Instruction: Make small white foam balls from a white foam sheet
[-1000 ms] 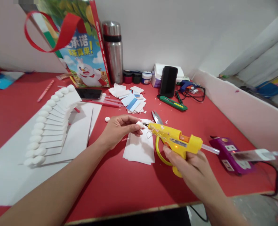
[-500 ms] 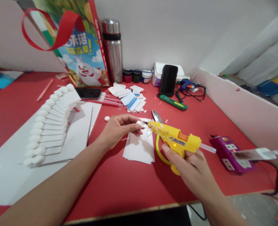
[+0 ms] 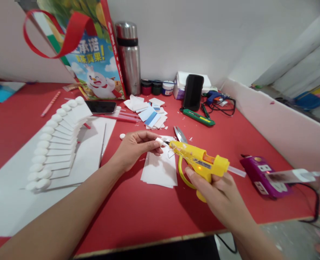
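My left hand [image 3: 135,147] pinches a small white ball [image 3: 158,141] between thumb and fingertips above a stack of white paper sheets [image 3: 160,169]. My right hand [image 3: 216,193] grips a yellow hot glue gun [image 3: 200,162] by its handle. The gun's nozzle touches the white ball. A clear glue stick juts from the gun's back end. To the left lies a white paper fan-shaped piece [image 3: 59,141] with several white balls along its edge, on a large white sheet [image 3: 18,202].
On the red table [image 3: 138,213] lie scissors [image 3: 179,134], a loose white ball [image 3: 122,136], paper scraps [image 3: 149,112], two phones [image 3: 100,107] [image 3: 193,92], a green cutter [image 3: 199,118], and a purple power strip [image 3: 263,175]. A steel flask [image 3: 127,57], paint jars [image 3: 157,87] and a printed bag [image 3: 89,50] stand at the back.
Both hands with the glue gun and white ball have shifted very slightly left and up; the nozzle stays against the ball.
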A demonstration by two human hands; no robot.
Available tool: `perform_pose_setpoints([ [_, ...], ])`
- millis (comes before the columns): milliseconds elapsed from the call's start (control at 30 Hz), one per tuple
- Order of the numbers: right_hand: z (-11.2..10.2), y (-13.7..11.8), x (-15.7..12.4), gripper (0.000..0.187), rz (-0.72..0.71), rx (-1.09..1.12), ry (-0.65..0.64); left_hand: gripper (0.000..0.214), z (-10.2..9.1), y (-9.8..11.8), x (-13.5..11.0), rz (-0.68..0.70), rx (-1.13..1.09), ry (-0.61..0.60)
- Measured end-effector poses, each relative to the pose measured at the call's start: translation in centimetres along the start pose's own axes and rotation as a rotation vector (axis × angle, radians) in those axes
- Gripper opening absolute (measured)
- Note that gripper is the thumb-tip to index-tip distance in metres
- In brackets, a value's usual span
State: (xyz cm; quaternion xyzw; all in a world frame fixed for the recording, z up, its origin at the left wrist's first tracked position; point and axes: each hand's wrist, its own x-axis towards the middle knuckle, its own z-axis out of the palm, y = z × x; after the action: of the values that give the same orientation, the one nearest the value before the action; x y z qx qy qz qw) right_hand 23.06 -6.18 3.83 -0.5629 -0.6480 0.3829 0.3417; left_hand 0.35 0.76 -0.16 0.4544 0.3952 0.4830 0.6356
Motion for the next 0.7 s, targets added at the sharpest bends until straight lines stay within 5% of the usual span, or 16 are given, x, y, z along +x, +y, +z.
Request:
perform_pose_setpoints([
  [333,-1.8,0.3,0.5,0.026,0.084,-0.057,0.167,0.016,0.2,0.3,0.0,0.001,-0.024,-0.01],
  [467,-4.7,2.3,2.4,0.035,0.065,-0.311,0.278,0.014,0.2,0.3,0.0,0.016,-0.027,-0.02],
  [700,-7.5,5.0,7.0,0.046,0.2,-0.695,0.247,0.016,0.1,0.2,0.0,0.005,-0.036,-0.003],
])
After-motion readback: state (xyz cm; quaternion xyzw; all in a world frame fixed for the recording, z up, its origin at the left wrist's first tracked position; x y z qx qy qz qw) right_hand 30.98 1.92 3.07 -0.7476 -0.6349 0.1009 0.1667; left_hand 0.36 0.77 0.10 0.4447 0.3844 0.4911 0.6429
